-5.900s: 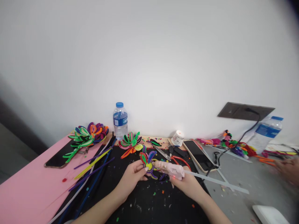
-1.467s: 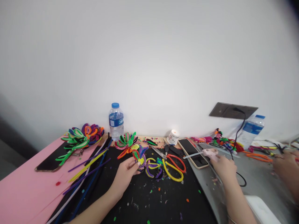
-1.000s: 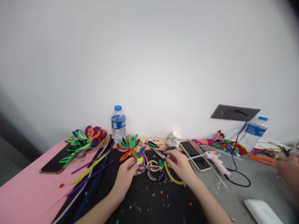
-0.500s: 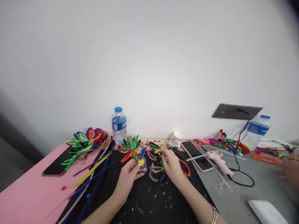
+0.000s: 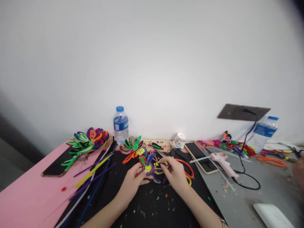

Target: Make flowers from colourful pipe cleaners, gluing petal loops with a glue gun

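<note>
My left hand (image 5: 133, 181) pinches a small pipe-cleaner flower (image 5: 148, 168) with a yellow round centre and blue, red, green and purple petals. Close on its right, the fingers of my right hand (image 5: 176, 174) are closed on a yellow and purple pipe-cleaner petal (image 5: 158, 168), held beside the flower. Whether the two touch is not clear. Both hands are just above a black mat (image 5: 144, 209) sprinkled with fuzz scraps. A finished-looking multicoloured pipe-cleaner flower (image 5: 131, 146) lies behind my left hand. A red loop (image 5: 190, 171) curves out behind my right hand.
On the left are loose pipe cleaners (image 5: 93, 171), a dark phone (image 5: 55, 164) under a flower bunch (image 5: 83, 142) and a water bottle (image 5: 121, 128). At right stand a paper cup (image 5: 179, 140), a phone (image 5: 201, 158) and a corded pink glue gun (image 5: 224, 164). Another person's hand (image 5: 298, 171) shows far right.
My right hand has come down and closer to my left, bringing the yellow and purple petal beside the flower. My left hand has shifted slightly right, still holding the flower.
</note>
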{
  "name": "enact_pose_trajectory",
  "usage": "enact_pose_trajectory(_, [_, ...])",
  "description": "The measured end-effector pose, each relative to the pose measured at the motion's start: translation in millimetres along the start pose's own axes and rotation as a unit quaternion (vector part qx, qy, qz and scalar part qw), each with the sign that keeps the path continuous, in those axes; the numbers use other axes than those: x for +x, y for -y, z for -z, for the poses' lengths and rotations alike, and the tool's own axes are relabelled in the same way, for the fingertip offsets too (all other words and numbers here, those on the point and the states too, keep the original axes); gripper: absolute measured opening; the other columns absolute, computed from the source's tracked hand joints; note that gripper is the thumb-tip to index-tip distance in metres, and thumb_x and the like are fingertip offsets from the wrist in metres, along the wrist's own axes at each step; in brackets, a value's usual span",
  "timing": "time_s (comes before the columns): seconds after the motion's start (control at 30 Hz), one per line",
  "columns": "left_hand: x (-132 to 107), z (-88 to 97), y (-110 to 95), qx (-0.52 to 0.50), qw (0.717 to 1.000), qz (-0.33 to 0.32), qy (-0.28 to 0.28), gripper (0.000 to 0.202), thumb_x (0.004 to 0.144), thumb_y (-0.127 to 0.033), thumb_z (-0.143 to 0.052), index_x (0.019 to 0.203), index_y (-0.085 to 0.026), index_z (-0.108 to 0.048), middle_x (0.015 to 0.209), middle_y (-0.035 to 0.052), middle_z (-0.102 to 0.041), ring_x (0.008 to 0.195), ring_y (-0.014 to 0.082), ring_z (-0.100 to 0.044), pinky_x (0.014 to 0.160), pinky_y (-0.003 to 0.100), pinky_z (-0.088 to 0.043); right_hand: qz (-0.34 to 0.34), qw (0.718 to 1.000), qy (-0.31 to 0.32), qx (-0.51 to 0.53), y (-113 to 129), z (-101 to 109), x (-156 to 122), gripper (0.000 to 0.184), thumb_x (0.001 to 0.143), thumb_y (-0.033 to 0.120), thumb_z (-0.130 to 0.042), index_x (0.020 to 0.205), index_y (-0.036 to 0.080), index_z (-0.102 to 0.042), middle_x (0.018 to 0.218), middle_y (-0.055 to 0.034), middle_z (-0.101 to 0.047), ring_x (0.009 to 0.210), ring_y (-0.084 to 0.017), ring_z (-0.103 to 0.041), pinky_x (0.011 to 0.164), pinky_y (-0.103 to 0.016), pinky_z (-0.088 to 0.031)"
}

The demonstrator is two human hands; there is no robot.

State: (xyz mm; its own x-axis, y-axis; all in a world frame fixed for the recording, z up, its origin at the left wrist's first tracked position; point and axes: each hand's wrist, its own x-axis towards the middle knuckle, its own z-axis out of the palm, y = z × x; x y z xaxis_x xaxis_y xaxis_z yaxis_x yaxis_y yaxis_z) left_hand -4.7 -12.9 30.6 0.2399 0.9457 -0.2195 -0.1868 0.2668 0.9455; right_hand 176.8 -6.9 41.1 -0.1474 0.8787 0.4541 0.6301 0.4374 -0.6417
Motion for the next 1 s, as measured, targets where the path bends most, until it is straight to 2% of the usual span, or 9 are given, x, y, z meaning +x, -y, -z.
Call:
enact_pose_trajectory(0.07, [-1.8,-2.1,-2.2,0.011,1.000,0.000,0.010,0.038,0.069,-0.042,-0.067,0.098,-0.018,-0.062,0.093,0.0070,-0.071,0.078,0.0203,-0.068,0.068,0.028,-0.053,-0.015,1.000,0.003,-0.008,3.0,-1.1,-1.4,0.007,0.080,0.016,-0.052,0.083,0.020,-0.057,0.071,-0.0008,-0.062,0.054,-0.015,-0.055,0.051,-0.025,-0.044])
enact_pose_trajectory(0.17, [-2.9,-3.7,-3.0,0.018,1.000,-0.004,0.022,0.037,0.069,-0.040,-0.067,0.097,-0.018,-0.063,0.091,0.0064,-0.071,0.077,0.0195,-0.067,0.066,0.027,-0.053,-0.022,1.000,0.008,-0.018,3.6,-2.7,-2.7,0.005,0.079,0.017,-0.053,0.082,0.020,-0.056,0.064,0.0009,-0.059,0.051,-0.014,-0.052,0.049,-0.024,-0.042])
enact_pose_trajectory(0.6, [-2.9,-4.3,0.4,0.038,0.999,-0.009,0.038,0.038,0.074,-0.035,-0.064,0.107,-0.017,-0.060,0.093,0.0068,-0.070,0.074,0.0171,-0.066,0.064,0.025,-0.053,-0.023,0.999,0.035,-0.005,-1.2,-7.4,-5.9,0.004,0.081,0.018,-0.052,0.082,0.020,-0.054,0.063,0.0025,-0.056,0.050,-0.012,-0.050,0.049,-0.021,-0.040])
enact_pose_trajectory(1.0, [-2.3,-2.2,3.9,0.057,0.996,-0.021,0.062,0.038,0.074,-0.036,-0.064,0.107,-0.017,-0.062,0.094,0.0063,-0.070,0.077,0.0182,-0.065,0.066,0.026,-0.052,0.002,0.999,0.039,-0.036,-0.6,-7.8,-7.7,0.004,0.081,0.018,-0.054,0.078,0.019,-0.056,0.059,0.0021,-0.054,0.051,-0.012,-0.050,0.049,-0.022,-0.037])
